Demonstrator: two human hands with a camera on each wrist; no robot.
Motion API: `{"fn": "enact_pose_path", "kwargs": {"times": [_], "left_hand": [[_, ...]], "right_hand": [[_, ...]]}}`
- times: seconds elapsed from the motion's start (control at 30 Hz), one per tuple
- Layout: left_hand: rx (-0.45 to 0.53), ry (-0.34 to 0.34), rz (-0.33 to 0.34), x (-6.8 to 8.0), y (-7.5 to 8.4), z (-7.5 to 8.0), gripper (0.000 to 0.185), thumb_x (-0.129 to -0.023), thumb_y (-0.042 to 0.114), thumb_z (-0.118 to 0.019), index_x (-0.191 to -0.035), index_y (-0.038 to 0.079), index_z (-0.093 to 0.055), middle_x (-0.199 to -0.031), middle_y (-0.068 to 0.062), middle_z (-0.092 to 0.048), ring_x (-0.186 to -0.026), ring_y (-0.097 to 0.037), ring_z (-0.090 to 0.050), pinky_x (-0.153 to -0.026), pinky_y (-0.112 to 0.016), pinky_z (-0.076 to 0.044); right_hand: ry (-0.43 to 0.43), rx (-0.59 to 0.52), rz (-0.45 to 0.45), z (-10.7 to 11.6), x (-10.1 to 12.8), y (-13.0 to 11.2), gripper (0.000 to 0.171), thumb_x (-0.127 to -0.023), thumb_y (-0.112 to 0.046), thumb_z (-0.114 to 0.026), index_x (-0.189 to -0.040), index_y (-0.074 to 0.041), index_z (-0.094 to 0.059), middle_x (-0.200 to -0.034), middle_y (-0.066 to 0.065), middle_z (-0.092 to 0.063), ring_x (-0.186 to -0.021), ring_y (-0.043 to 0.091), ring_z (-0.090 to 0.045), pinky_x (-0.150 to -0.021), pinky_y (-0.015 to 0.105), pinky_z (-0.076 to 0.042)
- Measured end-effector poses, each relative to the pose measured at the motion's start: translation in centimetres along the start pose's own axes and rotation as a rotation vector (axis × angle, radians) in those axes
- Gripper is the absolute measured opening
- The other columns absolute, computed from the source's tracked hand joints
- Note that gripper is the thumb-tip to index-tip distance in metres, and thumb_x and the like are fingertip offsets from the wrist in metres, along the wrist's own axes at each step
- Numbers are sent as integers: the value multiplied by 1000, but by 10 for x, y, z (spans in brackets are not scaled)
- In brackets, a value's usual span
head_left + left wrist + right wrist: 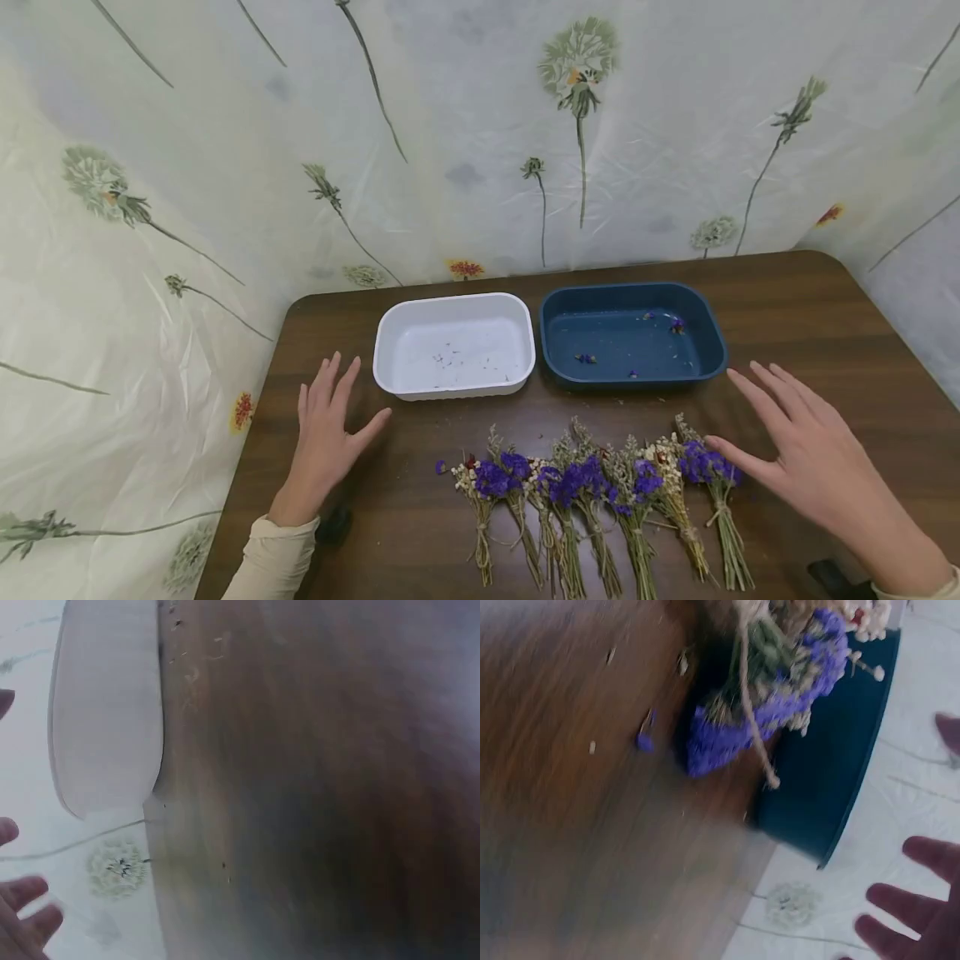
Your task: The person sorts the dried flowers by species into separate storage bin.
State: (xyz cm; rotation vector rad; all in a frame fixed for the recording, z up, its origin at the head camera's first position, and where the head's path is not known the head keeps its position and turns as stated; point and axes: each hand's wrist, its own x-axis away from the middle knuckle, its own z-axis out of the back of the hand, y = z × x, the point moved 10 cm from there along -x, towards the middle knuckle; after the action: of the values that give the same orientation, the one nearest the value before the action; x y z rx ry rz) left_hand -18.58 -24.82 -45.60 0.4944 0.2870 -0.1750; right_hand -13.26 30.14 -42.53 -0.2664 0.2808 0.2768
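Fingers loose and gripping nothing, left hand (326, 442) well left of the blue tray (633, 385), right hand (813, 458) by its near-right corner, and the dried bunches (573, 483) lie on its near side, best taken by the tied stems (731, 542), sparing likely fragile purple blooms (491, 479)!

up on the head, one camera peers forward and down across the table (810, 333) to the patterned sheet (465, 100). both wrist views sit low and close, turned sideways: the left faces the white tray (454, 390), the right the bouquets (576, 482) and blue tray (633, 382), all shared with the head view.
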Motion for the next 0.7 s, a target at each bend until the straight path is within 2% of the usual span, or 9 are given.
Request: {"fn": "enact_pose_path", "kwargs": {"times": [0.07, 0.1, 0.2, 0.23, 0.3, 0.37, 0.43, 0.57, 0.7], "left_hand": [[96, -14, 23, -6, -5, -5, 89, -87, 38, -83, -161, 19, -38, -167, -17, -33, -155, -40, -29, -120, -73, -22], [148, -24, 37, -9, -8, -8, 87, -88, 35, -83, -160, 17, -39, -166, -17, -35, -154, -39, -32, -121, -71, -25], [301, -56, 88, -17, -19, -18, 82, -91, 28, -81, -159, 12, -40, -163, -15, -41, -151, -36, -39, -121, -61, -35], [345, -63, 103, -19, -22, -21, 80, -91, 27, -81, -158, 11, -40, -161, -15, -44, -150, -35, -42, -120, -59, -37], [443, -71, 132, -23, -28, -28, 77, -93, 24, -79, -157, 8, -41, -159, -14, -47, -147, -35, -46, -119, -57, -40], [535, -78, 154, -27, -33, -34, 75, -94, 21, -78, -158, 8, -41, -158, -14, -48, -145, -34, -49, -118, -55, -42], [622, -96, 171, -30, -35, -41, 74, -95, 20, -77, -159, 10, -40, -159, -12, -48, -145, -33, -50, -118, -51, -43], [743, -134, 205, -37, -37, -53, 71, -97, 19, -75, -159, 16, -41, -160, -9, -48, -145, -29, -50, -115, -29, -46], [796, -148, 228, -40, -37, -61, 75, -95, 14, -76, -160, 17, -39, -161, -10, -46, -147, -30, -48, -109, -10, -42]], "right_hand": [[-13, -20, -44, 0, 2, 0, 84, -78, -46, -87, -148, -13, -54, -144, 23, -56, -132, 46, -51, -99, 68, -45], [-32, -28, -72, -2, 4, 0, 78, -80, -46, -86, -144, -12, -58, -138, 23, -60, -125, 46, -55, -88, 67, -49], [-101, -42, -144, -9, 11, 2, 63, -84, -48, -83, -131, -10, -65, -122, 21, -70, -104, 43, -65, -67, 61, -52], [-116, -49, -154, -11, 13, 2, 59, -85, -47, -83, -128, -10, -68, -116, 19, -73, -93, 35, -68, -63, 53, -53], [-135, -63, -162, -15, 18, 1, 52, -83, -44, -85, -121, -10, -72, -103, 13, -76, -75, 17, -66, -58, 39, -50], [-132, -77, -157, -18, 23, 0, 44, -81, -41, -87, -112, -13, -74, -91, 3, -76, -63, 1, -54, -53, 28, -41], [-141, -86, -160, -20, 28, -1, 33, -80, -39, -88, -100, -17, -75, -81, -7, -71, -58, -8, -40, -51, 23, -33], [-246, -113, -213, -32, 39, 3, 26, -82, -44, -86, -82, -26, -68, -71, -15, -59, -59, -10, -46, -53, 23, -37], [-384, -129, -273, -50, 50, 6, 31, -85, -53, -81, -80, -27, -65, -70, -14, -57, -60, -8, -51, -55, 24, -39]]}}
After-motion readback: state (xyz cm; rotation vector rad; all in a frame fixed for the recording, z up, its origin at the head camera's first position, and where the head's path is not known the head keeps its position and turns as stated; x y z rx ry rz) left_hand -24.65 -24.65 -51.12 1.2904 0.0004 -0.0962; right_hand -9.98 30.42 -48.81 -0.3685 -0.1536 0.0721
